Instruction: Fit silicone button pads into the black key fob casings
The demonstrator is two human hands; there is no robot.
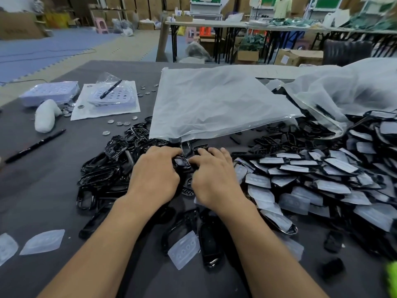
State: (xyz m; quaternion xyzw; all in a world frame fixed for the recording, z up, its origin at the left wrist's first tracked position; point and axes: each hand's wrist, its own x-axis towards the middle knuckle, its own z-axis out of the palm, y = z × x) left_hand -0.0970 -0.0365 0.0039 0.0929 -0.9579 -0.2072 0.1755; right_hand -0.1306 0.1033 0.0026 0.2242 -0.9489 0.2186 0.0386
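Observation:
My left hand (155, 176) and my right hand (212, 178) meet at the table's middle, both closed on one black key fob casing (182, 163) with a pale silicone pad showing inside it. Fingertips press on its top. A heap of empty black casings (103, 173) lies to the left. To the right spreads a big pile of casings with pads fitted (322, 181). Loose translucent silicone pads lie near me: one (184, 249) between my forearms, another (43, 241) at the lower left.
A large clear plastic bag (214, 102) lies flat behind the hands, another crumpled bag (343, 91) at the right. Two black pens (34, 146) (110, 89), coin cells (120, 123), white trays (51, 92) and a white wad (46, 116) sit at the left. A person stands far behind.

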